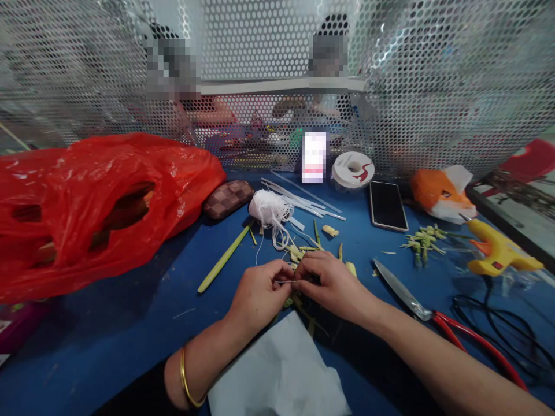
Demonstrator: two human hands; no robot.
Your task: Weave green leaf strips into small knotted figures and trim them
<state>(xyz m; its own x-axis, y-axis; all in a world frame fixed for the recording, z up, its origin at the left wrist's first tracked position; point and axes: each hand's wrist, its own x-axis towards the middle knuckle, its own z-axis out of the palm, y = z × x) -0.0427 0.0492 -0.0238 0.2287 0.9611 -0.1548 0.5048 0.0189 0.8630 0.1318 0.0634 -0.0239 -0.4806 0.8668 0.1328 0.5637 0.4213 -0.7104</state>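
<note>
My left hand (263, 292) and my right hand (332, 283) meet over the middle of the blue table, fingertips pinched. A thin white thread (284, 282) runs between them, gripped at both ends. Under and behind my fingers lie pale green plant pieces (296, 254), partly hidden by the hands. Just beyond sits a loose bundle of white yarn (271, 209), with strands trailing toward my hands. A long green stalk (225, 260) lies to the left of the yarn. Below my wrists spreads a whitish sheet (281, 370).
Red-handled scissors (427, 314), a yellow glue gun (498, 248) with black cord, and green scraps (424, 240) lie right. A phone (389, 205), ribbon spool (353, 170) and glue sticks (303, 202) are at the back. A red plastic bag (173, 167) fills the left, before a perforated screen (260, 34).
</note>
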